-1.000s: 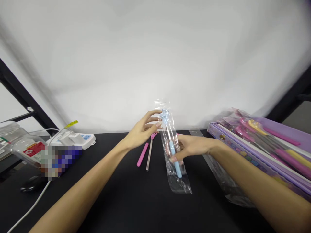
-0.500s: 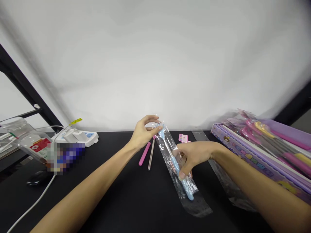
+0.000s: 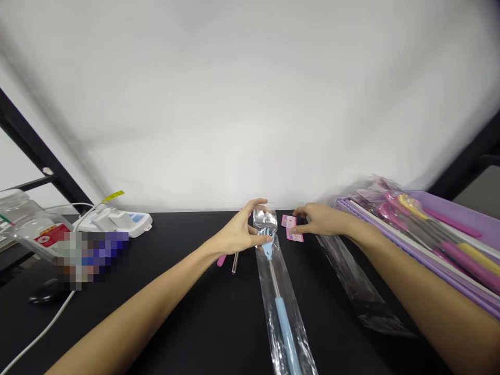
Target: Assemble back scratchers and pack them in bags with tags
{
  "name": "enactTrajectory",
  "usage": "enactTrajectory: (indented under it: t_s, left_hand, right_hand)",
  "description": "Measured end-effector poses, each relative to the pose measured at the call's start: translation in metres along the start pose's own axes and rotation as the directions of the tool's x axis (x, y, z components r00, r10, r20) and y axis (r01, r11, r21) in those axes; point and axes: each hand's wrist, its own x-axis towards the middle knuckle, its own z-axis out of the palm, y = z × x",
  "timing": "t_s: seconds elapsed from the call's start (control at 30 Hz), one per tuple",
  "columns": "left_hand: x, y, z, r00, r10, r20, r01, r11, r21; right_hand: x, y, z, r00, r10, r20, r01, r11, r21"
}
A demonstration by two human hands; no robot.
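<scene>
A light blue back scratcher (image 3: 285,325) with a claw-shaped head and a metal shaft lies in a clear plastic sleeve on the black table. My left hand (image 3: 242,232) grips its head through the plastic, thumb over the claw. To the right, my right hand (image 3: 322,220) is at two small pink cards (image 3: 294,235), which touch or overlap. Its thumb and fingers are apart, with the thumb over the cards. Partly behind my left hand lie a pink handle (image 3: 221,260) and a thin metal rod (image 3: 235,264).
An empty clear sleeve (image 3: 353,284) lies beneath my right forearm. At the right stands a purple box (image 3: 464,208) of wrapped back scratchers. A power strip (image 3: 136,224), a clear jar (image 3: 37,221), a white cable (image 3: 47,330) and a black mouse (image 3: 47,291) are at the left.
The wrapped back scratcher has shifted toward me and lies straighter. My right hand has let go of its handle and moved back to the pink cards. My left hand stays at the head.
</scene>
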Motion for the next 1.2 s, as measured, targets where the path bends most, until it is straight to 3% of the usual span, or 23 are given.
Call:
enactTrajectory:
  t_s: [0.13,0.27,0.47,0.63,0.73,0.83,0.97,1.1,1.2]
  left_hand:
    - [-0.001,0.001,0.004,1.0,-0.019,0.025,0.02,1.0,-0.005]
    - [-0.001,0.0,0.004,0.999,-0.028,0.031,0.028,1.0,-0.008]
    - [-0.001,-0.001,0.005,0.999,-0.035,0.033,0.035,0.999,0.003]
    - [-0.002,0.002,0.006,0.999,-0.033,0.041,0.033,0.999,-0.003]
    - [-0.002,0.002,0.005,0.999,-0.012,0.031,0.012,1.0,0.002]
    - [-0.002,0.001,0.004,0.999,-0.02,0.037,0.02,1.0,-0.001]
    - [-0.001,-0.001,0.002,0.999,-0.024,0.033,0.025,0.999,-0.024]
    - [-0.001,0.001,0.002,0.999,-0.018,0.039,0.02,0.999,-0.038]
    - [-0.002,0.002,0.005,0.999,-0.012,0.041,0.014,1.0,-0.028]
  right_hand:
    - [0.01,0.005,0.016,0.995,0.038,-0.093,-0.04,0.999,-0.015]
    - [0.012,0.008,0.018,0.996,0.055,-0.066,-0.046,0.991,0.123]
    - [0.009,0.0,0.019,0.967,0.198,-0.16,-0.167,0.969,0.184]
    - [0.01,-0.002,0.023,0.969,0.212,-0.126,-0.171,0.946,0.277]
    - [0.008,-0.007,0.018,0.973,0.19,-0.129,-0.104,0.867,0.488]
    - [0.003,-0.016,0.004,0.995,0.049,-0.083,0.021,0.73,0.683]
    - [-0.011,-0.031,-0.02,0.946,-0.03,-0.323,0.276,0.597,0.753]
    - [-0.018,-0.044,-0.031,0.926,-0.15,-0.348,0.356,0.655,0.667]
    - [-0.017,-0.052,-0.029,0.907,-0.153,-0.392,0.38,0.696,0.609]
